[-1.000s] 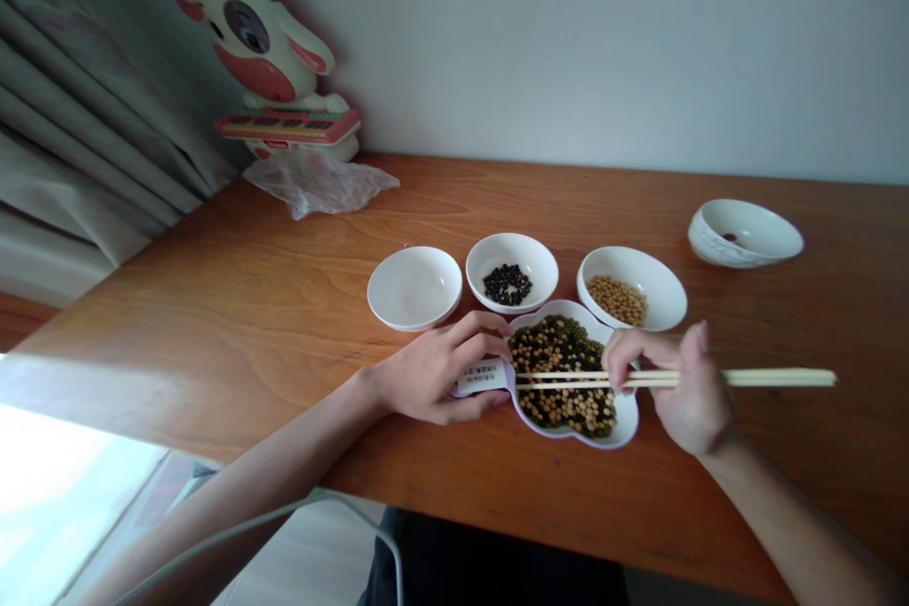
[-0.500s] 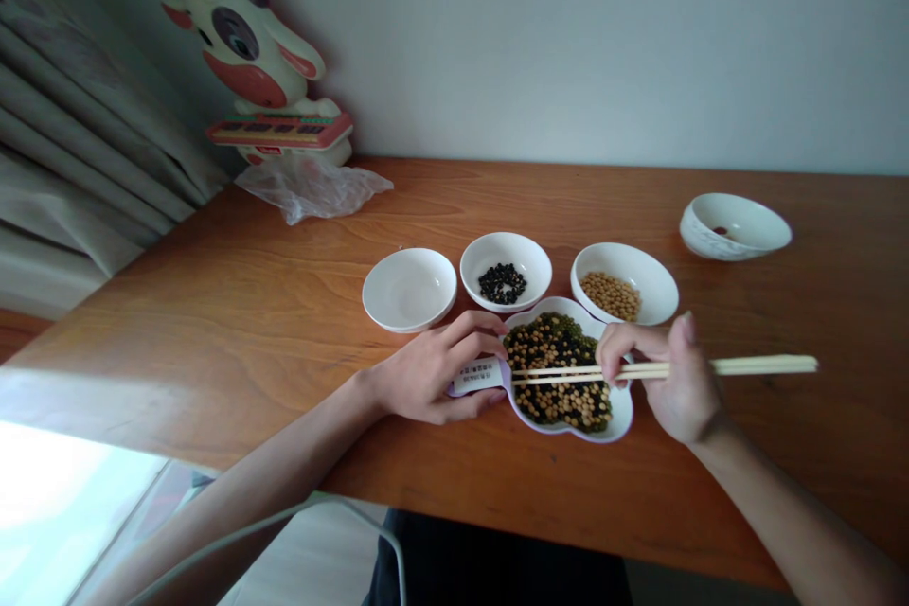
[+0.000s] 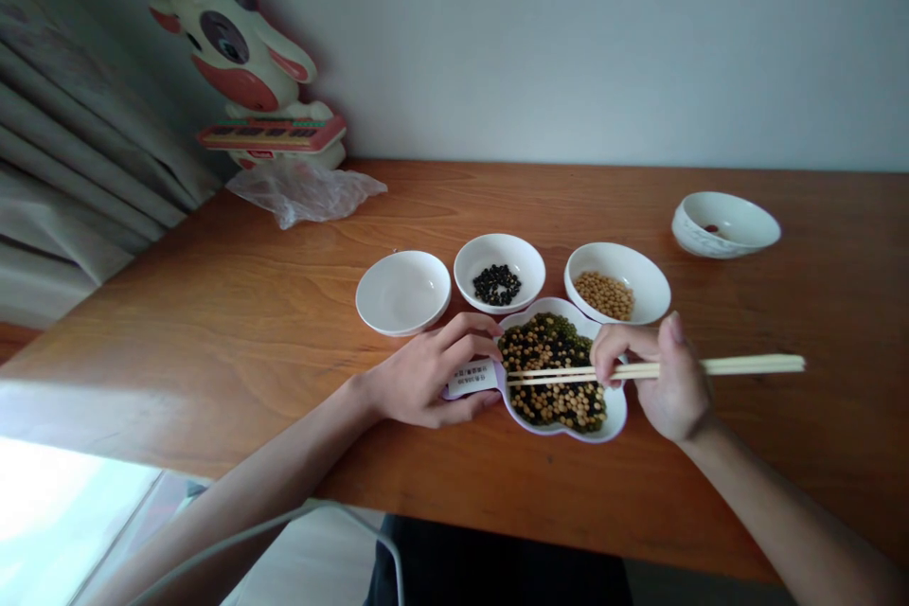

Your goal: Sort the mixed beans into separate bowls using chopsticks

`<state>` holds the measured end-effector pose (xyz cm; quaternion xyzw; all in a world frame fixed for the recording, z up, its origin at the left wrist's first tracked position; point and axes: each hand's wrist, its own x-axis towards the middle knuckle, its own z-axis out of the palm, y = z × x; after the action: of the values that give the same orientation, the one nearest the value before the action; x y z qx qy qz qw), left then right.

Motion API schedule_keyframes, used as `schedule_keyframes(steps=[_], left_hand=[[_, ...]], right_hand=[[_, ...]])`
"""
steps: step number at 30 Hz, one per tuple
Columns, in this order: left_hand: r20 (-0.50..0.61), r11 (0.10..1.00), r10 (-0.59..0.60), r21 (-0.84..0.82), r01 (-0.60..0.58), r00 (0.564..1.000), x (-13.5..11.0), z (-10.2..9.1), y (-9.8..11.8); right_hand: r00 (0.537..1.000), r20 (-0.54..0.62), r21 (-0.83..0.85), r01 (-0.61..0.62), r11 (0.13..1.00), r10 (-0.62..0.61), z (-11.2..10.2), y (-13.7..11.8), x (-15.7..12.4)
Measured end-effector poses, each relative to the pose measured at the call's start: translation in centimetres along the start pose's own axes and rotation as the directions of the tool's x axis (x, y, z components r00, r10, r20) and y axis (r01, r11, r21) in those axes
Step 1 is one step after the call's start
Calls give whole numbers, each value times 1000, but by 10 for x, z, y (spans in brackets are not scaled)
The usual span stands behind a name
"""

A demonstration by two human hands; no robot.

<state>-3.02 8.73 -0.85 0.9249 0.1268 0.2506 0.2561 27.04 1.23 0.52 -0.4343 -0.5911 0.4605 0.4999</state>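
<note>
Right hand (image 3: 668,383) pinching chopsticks (image 3: 653,368) over a flower-shaped dish (image 3: 616,409) of mixed beans, left hand (image 3: 433,374) gripping its rim, bowl of black beans (image 3: 499,273) just beyond, bowl of yellow beans (image 3: 616,282) beside it

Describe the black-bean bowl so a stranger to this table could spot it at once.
On the wooden table, three small white bowls stand in a row behind the flower-shaped dish of mixed beans. It is the middle bowl: the left bowl looks empty, the right bowl holds yellow beans, and it alone holds black ones.
</note>
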Motion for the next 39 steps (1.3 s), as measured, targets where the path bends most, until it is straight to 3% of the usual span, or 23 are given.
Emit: schedule_keyframes(steps=[8,16,29,39], left_hand=[[4,1000,-5,0,5,1000,-1,0,0],[-8,1000,-5,6,5,1000,0,0,1],[-3,1000,-9,15,9,1000,0,0,1],[-11,1000,3,9,-3,1000,2,-2,2]], right_hand=[[999,-12,39,38,999,-37,2,1,0],[998,58,46,-30,999,27,-1,-5,2],[1000,7,53,17,998,-17,1,-2,1],[998,60,87,-39,995,34,0,-7,2]])
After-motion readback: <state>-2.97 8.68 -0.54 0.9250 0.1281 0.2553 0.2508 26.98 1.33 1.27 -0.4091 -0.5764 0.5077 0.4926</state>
